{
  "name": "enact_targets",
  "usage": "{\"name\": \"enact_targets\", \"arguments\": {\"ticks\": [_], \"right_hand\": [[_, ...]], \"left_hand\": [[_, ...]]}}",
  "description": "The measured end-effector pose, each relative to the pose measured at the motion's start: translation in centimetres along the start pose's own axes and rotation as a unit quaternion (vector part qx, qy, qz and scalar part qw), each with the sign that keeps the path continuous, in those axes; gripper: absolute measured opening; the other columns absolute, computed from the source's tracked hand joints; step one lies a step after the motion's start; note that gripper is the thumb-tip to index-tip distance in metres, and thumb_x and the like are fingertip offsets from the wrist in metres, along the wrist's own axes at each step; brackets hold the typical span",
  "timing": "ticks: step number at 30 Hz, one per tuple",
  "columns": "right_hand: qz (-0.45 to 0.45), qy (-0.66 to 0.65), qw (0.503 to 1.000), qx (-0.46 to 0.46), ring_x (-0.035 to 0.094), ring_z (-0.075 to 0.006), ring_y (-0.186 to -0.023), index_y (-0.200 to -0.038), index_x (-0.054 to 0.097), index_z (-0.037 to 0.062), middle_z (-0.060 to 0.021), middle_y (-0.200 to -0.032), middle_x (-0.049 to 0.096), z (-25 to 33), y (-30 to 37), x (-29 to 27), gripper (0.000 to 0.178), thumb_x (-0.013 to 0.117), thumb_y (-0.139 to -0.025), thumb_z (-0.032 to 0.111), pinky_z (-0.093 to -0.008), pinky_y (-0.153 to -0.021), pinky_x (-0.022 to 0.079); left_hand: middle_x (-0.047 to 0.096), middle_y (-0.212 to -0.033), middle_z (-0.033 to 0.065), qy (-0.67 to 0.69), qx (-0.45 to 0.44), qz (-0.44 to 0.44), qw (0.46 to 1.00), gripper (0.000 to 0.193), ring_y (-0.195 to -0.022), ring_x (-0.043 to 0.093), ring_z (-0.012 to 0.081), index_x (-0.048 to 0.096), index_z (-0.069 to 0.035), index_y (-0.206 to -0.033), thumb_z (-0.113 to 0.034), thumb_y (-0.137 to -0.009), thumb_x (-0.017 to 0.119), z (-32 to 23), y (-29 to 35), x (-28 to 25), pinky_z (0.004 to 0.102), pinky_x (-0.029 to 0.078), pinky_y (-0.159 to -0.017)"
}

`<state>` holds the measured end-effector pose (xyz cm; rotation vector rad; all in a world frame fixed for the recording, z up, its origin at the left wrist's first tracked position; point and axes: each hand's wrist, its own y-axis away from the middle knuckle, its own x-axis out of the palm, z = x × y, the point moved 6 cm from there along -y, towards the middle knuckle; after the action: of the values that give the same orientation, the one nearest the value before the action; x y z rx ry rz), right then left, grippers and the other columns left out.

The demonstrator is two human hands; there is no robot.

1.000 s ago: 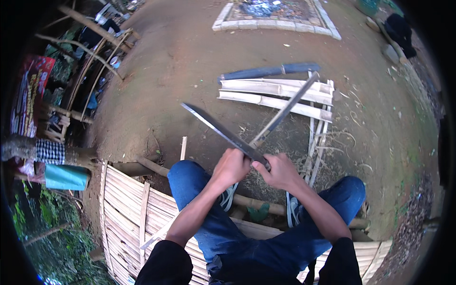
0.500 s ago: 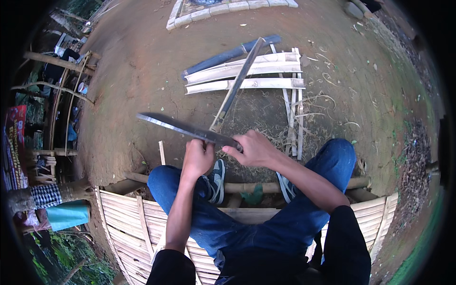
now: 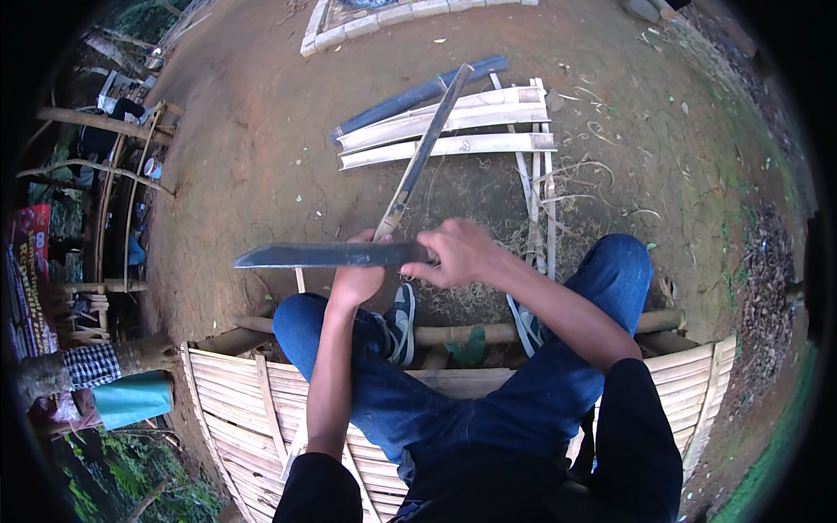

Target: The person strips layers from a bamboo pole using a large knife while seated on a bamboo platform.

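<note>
My right hand (image 3: 459, 253) is wrapped around the handle of a machete (image 3: 323, 255). Its broad dark blade points left and crosses in front of my left hand (image 3: 357, 283). My left hand is closed on the near end of a long bamboo strip (image 3: 423, 157), dark on its outer face and pale along one edge. The strip slants away from me to the upper right. Part of my left hand's fingers lies hidden behind the blade, which passes right over the strip's near end; whether they touch I cannot tell.
Pale split bamboo pieces (image 3: 488, 144) and a dark bamboo pole (image 3: 366, 113) lie on the ground ahead, partly on thin slats (image 3: 539, 209). Curled shavings are scattered nearby. I sit on a bamboo-slat bench (image 3: 227, 401). A brick border (image 3: 384, 23) stands at the far side.
The machete blade has swung from a slanting tilt to nearly level and lies closer over my left hand. My left hand stays on the bamboo strip.
</note>
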<state>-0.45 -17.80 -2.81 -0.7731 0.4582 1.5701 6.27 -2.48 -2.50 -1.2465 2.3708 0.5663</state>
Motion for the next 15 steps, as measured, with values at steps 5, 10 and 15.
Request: {"name": "enact_targets", "arguments": {"ticks": [5,10,15], "right_hand": [[-0.026,-0.103,0.984,0.144,0.061,-0.0296,-0.05,-0.069,0.065,0.0001,-0.0156,-0.051,0.057,-5.6,-0.5,-0.2,0.062,0.055,-0.09,0.057,-0.0427,-0.051,0.047],[0.02,-0.105,0.989,0.102,0.064,-0.0372,-0.057,-0.074,0.067,-0.002,-0.0182,-0.055,0.06,-1.9,0.2,-1.5,0.064,0.053,-0.09,0.058,-0.0459,-0.056,0.049],[0.013,0.014,0.999,0.038,0.066,-0.0329,-0.056,-0.07,0.066,0.0016,-0.0155,-0.055,0.061,-2.4,-0.1,0.3,0.062,0.053,-0.09,0.058,-0.0448,-0.055,0.052]], "left_hand": [[0.053,-0.066,-0.0016,0.002,-0.008,0.011,1.0,0.022,-0.054,0.043,0.005,0.062,0.0,-0.085,-0.016,-0.097,0.054,2.1,-1.0,0.7,0.0246,0.033,-0.048],[0.051,-0.065,-0.0012,0.031,-0.033,0.026,0.999,0.022,-0.062,0.045,0.007,0.061,0.002,-0.081,-0.015,-0.094,0.055,1.4,-0.4,0.2,0.0288,0.036,-0.055],[0.05,-0.065,-0.0041,0.079,0.012,0.045,0.996,0.019,-0.047,0.041,0.003,0.061,-0.003,-0.09,-0.019,-0.098,0.053,0.4,0.0,0.7,0.0225,0.03,-0.043]]}}
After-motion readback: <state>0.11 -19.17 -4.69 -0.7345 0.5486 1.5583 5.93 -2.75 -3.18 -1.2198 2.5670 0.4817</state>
